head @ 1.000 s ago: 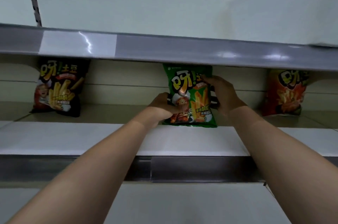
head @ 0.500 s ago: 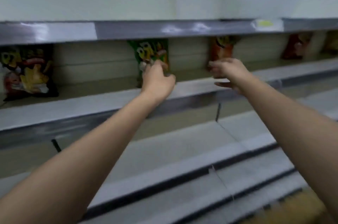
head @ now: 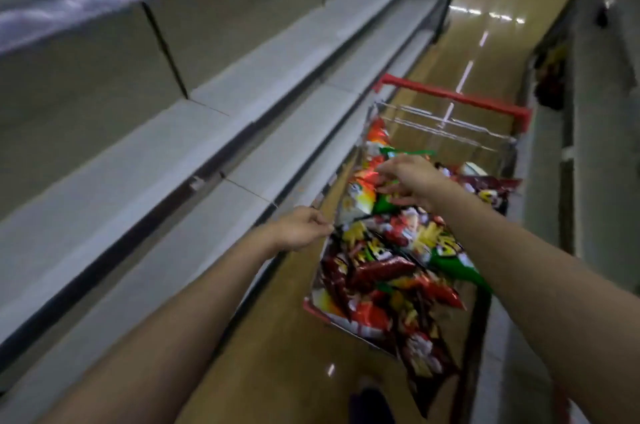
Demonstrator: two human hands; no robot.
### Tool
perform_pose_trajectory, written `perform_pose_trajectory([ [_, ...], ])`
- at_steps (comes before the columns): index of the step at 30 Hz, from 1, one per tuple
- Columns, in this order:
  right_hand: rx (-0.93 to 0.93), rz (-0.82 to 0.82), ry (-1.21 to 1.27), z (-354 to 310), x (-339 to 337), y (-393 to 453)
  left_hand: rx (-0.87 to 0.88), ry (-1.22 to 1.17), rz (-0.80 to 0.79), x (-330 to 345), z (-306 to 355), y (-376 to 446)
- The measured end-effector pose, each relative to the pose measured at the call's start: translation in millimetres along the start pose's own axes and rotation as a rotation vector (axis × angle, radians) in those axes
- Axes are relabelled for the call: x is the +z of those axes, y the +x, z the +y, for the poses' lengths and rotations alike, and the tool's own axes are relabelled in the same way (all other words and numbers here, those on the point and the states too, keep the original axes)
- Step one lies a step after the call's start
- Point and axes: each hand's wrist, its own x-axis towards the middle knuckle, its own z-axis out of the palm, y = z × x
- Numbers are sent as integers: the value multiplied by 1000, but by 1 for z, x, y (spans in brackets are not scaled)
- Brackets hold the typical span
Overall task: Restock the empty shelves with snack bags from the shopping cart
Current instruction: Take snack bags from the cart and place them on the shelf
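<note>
Head view: the fingers (head: 382, 170) of the right hand (head: 412, 181) hang loosely spread over the snack bags (head: 384, 257) with nothing in them yet, probably to pick the next bag, while the left hand (head: 301, 227) hovers half curled and empty just beside the near-left edge of the pile. The bags lie heaped in the shopping cart (head: 457, 99) on the right of the aisle, close alongside the bare shelves (head: 194, 160) running down the left, likely so each bag is a short reach away.

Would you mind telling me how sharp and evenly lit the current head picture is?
Head view: motion blur smears the whole frame, worst on the shelves and the snack bags in the cart; wide-angle distortion bends the aisle; lamp glare streaks the floor; overall lighting is dim.
</note>
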Motion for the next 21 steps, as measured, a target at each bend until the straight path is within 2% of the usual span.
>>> perform_pose_trajectory([
  [2, 98, 46, 22, 41, -21, 15, -41, -2, -23, 28, -4, 36],
  [5, 210, 64, 9, 88, -44, 43, -118, -55, 27, 65, -12, 88],
  [8, 195, 73, -106, 120, -53, 74, -193, -173, 61, 95, -19, 127],
  [11, 104, 172, -250, 129, -54, 96, -138, -176, 186, 118, -18, 154],
  [14, 72, 263, -202, 134, -56, 108, -59, -180, 227, 129, -5, 171],
  [18, 114, 340, -138, 148, -64, 116, -31, -335, 204, 136, 13, 191],
  [21, 222, 432, -42, 158, -73, 119, -49, -367, 210, 136, 16, 203],
])
